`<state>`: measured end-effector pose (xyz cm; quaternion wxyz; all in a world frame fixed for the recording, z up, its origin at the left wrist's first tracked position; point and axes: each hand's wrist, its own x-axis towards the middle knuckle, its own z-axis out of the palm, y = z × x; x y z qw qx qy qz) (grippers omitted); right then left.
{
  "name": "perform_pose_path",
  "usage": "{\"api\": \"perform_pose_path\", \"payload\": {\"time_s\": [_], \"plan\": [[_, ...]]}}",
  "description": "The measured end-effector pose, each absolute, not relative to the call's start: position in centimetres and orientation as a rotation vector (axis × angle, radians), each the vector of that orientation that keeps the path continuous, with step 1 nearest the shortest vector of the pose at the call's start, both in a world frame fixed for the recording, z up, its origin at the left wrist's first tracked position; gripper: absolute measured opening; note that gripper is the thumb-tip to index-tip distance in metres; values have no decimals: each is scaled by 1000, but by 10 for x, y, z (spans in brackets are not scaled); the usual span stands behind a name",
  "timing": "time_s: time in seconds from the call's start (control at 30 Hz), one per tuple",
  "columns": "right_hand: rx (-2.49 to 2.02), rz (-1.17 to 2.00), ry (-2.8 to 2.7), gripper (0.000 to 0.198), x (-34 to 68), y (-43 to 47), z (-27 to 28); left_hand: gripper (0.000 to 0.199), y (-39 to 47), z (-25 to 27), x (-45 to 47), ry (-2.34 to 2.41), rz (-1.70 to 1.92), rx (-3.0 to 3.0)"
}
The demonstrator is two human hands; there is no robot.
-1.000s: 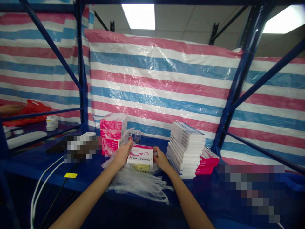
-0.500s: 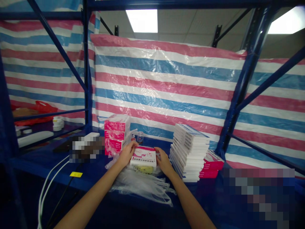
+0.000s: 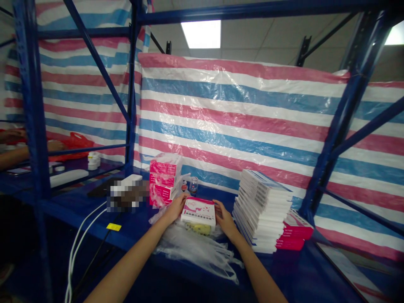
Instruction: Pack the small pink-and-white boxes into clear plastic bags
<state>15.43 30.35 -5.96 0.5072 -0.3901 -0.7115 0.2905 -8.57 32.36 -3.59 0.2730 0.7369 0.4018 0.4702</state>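
Observation:
A white and pink printed box (image 3: 198,213) lies between my two hands above a heap of clear plastic bags (image 3: 194,248). My left hand (image 3: 176,208) is closed on its left side, with the fingers near the far corner. On the opposite side, my right hand (image 3: 224,216) grips the box's right edge. Below the near edge of the box shows a yellow-green item (image 3: 198,228), partly covered by plastic. Left of the box stands a stack of pink boxes (image 3: 162,179) in clear wrap. To the right rises a tall stack of white boxes (image 3: 263,210).
Flat pink boxes (image 3: 295,231) lie behind the white stack. Small glass jars (image 3: 193,185) stand behind my hands. A white power strip (image 3: 131,181) with cables is at left. Blue rack posts (image 3: 345,113) frame the shelf. Another person's arm (image 3: 12,159) reaches in at far left.
The camera has turned left, so the scene sits further right and slightly lower. Both hands stay on the box, which shows little movement relative to the stacks.

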Motion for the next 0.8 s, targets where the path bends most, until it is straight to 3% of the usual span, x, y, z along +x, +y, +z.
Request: {"api": "perform_pose_path", "payload": {"time_s": [0.43, 0.63, 0.8], "plan": [[-1017, 691, -1697, 34, 156, 303, -57, 23, 317, -32, -80, 1357, 1305, 1894], [-1072, 709, -1747, 25, 159, 297, -50, 13, 319, -34, -79, 1326, 1295, 1901], [-1146, 494, -1876, 37, 155, 284, -44, 14, 324, -38, -81, 1327, 1264, 1904]]}}
